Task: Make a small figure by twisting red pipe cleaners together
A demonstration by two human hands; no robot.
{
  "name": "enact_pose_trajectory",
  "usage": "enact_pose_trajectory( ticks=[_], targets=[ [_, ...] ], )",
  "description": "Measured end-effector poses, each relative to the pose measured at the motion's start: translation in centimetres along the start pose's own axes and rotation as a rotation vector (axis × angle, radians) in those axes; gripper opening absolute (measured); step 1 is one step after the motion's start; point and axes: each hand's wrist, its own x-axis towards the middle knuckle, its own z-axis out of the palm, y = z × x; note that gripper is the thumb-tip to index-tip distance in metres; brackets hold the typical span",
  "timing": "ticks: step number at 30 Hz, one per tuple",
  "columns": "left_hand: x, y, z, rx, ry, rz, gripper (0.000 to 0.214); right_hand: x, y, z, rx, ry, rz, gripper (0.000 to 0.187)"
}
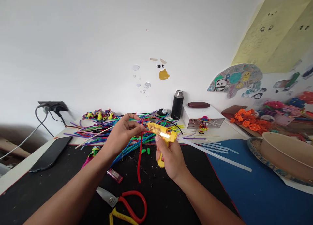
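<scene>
In my left hand, thumb and fingers pinch a red pipe cleaner that hangs down over the black mat. My right hand is wrapped round the handle of a yellow glue gun. The gun's stained nozzle end points left and sits close to the pinched part of the pipe cleaner; whether they touch I cannot tell. Below on the mat lie small green pieces and scissors with red and yellow handles. Behind both hands spreads a heap of coloured pipe cleaners.
A black flask stands by a white box near the wall. A small doll figure is in front of the box. Glue sticks lie on a blue mat. A phone is at left, a bowl at right.
</scene>
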Motion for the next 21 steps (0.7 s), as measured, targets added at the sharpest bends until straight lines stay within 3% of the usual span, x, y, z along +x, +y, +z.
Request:
enact_pose_trajectory(
  ticks=[21],
  targets=[
    [-0.05, -0.36, -0.52, 0.021, 0.001, 0.019, 0.040, 0.13, 0.56, 0.10, 0.002, -0.013, 0.018, 0.055]
  ],
)
